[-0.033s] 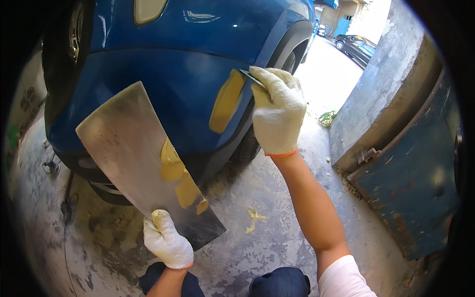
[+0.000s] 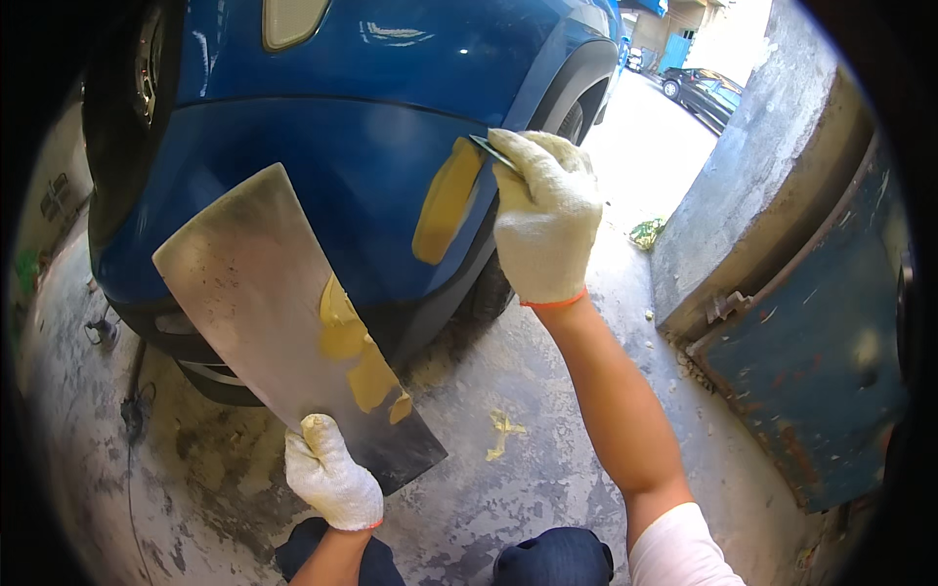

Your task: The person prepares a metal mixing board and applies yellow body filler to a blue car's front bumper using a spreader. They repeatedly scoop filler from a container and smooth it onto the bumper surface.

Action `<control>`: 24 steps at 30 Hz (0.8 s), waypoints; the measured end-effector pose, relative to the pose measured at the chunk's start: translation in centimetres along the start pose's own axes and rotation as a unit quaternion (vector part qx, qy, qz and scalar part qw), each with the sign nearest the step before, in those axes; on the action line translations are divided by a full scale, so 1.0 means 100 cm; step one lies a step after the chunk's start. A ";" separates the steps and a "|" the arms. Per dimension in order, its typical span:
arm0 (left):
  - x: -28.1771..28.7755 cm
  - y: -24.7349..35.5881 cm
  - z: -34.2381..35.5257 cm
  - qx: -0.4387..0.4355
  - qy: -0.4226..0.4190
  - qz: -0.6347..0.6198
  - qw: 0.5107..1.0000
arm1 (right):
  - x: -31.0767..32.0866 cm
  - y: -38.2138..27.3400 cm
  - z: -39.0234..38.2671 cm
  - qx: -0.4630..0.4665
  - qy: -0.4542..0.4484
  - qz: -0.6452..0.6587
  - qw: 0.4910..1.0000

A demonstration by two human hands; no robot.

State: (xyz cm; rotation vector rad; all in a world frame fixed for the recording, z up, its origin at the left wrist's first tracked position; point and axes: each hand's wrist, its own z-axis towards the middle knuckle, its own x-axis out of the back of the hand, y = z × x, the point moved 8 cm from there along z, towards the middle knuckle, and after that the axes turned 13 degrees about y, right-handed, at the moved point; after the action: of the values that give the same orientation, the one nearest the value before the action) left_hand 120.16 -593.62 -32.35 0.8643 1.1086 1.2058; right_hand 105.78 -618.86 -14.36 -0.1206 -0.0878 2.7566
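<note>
My left hand (image 2: 334, 479), in a white work glove, grips the lower edge of a wide flat metal sheet (image 2: 239, 264), thumb on top. Yellow body filler (image 2: 371, 376) lies in thick smears along the sheet's right side. Up and to the right, my gloved right hand (image 2: 549, 220) is closed on a thin spreader (image 2: 495, 154), most of it hidden by the fingers. Its tip is at the top of a long yellow filler patch (image 2: 445, 215) on the corner of a blue car bumper (image 2: 342, 146), beside the dark wheel-arch trim.
A front wheel (image 2: 572, 122) shows behind the arch. At the right stand a rough concrete pillar (image 2: 728, 186) and a worn dark blue panel (image 2: 821, 361). Dried yellow splashes (image 2: 503, 435) mark the stained concrete floor (image 2: 547, 479). A black car (image 2: 699, 93) is parked outside.
My right hand and the spreader have shifted very slightly left. The metal sheet and my left hand have moved a hair to the right.
</note>
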 end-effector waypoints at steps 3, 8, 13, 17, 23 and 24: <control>0.002 -0.003 0.001 0.006 -0.012 0.007 1.000 | -0.004 -0.008 -0.001 0.028 -0.001 -0.001 1.000; 0.002 -0.006 -0.001 0.007 -0.009 -0.003 1.000 | -0.003 -0.023 -0.030 0.053 -0.002 0.077 0.996; 0.001 -0.003 -0.004 -0.012 -0.009 0.014 1.000 | 0.003 -0.036 -0.082 0.052 -0.033 0.102 0.993; 0.002 -0.001 -0.003 -0.019 -0.021 0.014 0.999 | 0.005 -0.037 -0.097 -0.019 -0.074 0.170 0.982; 0.002 0.001 -0.004 -0.042 -0.012 0.028 0.999 | 0.008 0.046 -0.102 -0.617 0.051 0.311 0.721; 0.002 0.001 -0.005 -0.043 -0.009 0.025 0.999 | 0.005 0.051 -0.099 -0.655 0.092 0.378 0.648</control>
State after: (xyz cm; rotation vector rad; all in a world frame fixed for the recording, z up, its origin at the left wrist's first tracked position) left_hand 119.64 -593.40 -32.42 0.8405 1.0183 1.2759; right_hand 104.38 -622.95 -24.67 -0.9731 -2.4153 2.6215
